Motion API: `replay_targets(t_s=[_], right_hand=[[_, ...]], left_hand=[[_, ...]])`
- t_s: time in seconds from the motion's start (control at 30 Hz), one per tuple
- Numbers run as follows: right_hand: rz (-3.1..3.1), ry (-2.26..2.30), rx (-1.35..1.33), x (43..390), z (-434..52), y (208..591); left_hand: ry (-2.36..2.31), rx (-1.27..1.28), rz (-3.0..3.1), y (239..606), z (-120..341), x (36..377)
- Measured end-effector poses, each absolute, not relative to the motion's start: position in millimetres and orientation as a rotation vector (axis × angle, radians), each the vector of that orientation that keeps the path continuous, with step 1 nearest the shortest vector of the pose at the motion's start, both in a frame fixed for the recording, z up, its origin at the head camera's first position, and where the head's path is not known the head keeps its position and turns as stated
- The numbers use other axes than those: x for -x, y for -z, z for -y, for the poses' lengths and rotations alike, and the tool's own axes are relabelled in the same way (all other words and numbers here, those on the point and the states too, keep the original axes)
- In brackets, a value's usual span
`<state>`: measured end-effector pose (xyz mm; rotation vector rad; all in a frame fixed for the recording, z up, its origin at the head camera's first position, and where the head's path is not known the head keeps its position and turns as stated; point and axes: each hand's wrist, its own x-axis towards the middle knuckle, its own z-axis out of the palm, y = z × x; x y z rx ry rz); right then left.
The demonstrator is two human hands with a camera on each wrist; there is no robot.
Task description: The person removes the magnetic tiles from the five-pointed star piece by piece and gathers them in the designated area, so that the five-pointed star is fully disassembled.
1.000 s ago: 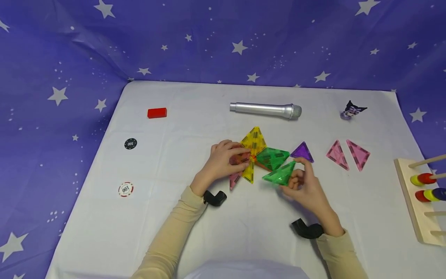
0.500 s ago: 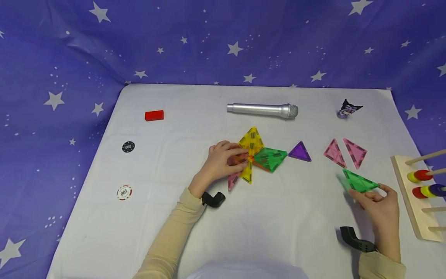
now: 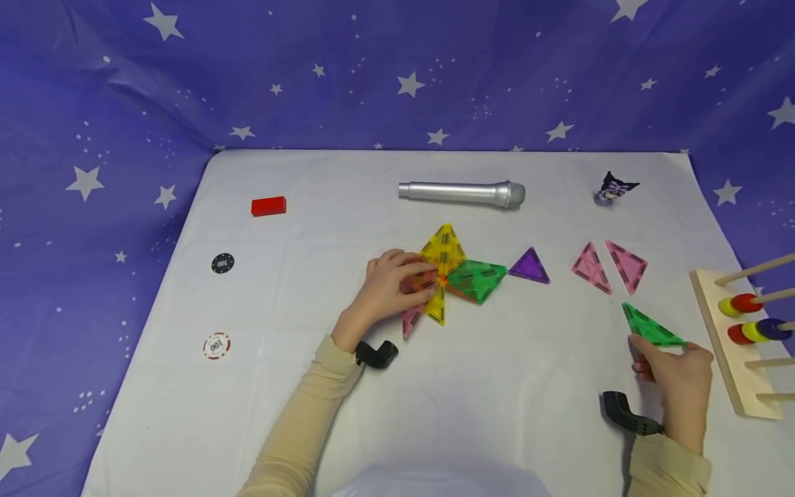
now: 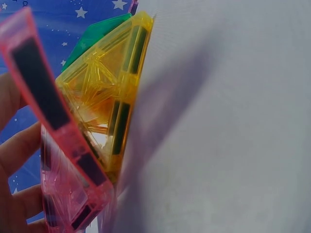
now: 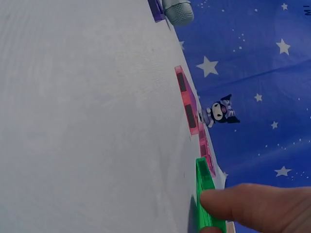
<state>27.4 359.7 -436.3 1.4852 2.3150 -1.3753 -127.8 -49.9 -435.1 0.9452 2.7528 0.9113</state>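
Magnetic tiles form a joined cluster at mid-table, with yellow tiles [image 3: 444,250], green tiles [image 3: 481,277] and a pink tile [image 3: 411,321]. My left hand [image 3: 390,288] grips the cluster's left side, partly covering it; in the left wrist view its fingers lie against a pink tile [image 4: 63,179]. On the right, my right hand [image 3: 677,376] pinches a loose green triangular tile [image 3: 651,328] at its near edge. The tile lies at or just above the cloth. In the right wrist view the thumb [image 5: 243,204] presses this green tile [image 5: 205,182].
A purple triangle tile [image 3: 530,266] touches or nearly touches the cluster's right tip. Two pink triangles [image 3: 591,268] lie beyond the right hand. A silver microphone [image 3: 459,193], a small figurine [image 3: 613,188], a red block [image 3: 269,206], chips [image 3: 217,346] and a wooden bead rack [image 3: 727,345] stand around.
My right hand has carried the green triangle from beside the cluster to the right and lowered it near the pink triangles. The left hand stays on the cluster.
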Motion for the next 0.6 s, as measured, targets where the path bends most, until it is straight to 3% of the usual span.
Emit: replay_targets(t_s=[0.23,0.4,0.47,0.6], right_hand=[[-2.566,1.363,-1.321,-20,-339,431],[-2.943,1.539,-0.601,-3,-278,427],[-2.951,1.597,-0.236,3,-248,425],[-2.808,1.592,0.219,12,-184,405]], left_hand=[[-0.909,-0.946,-2.742,433,52,130],[-0.904,-0.936,-2.754,435,53,129],[-0.910,-0.939,-2.749,436,52,129],[-0.904,-0.939,-2.744,435,53,128]])
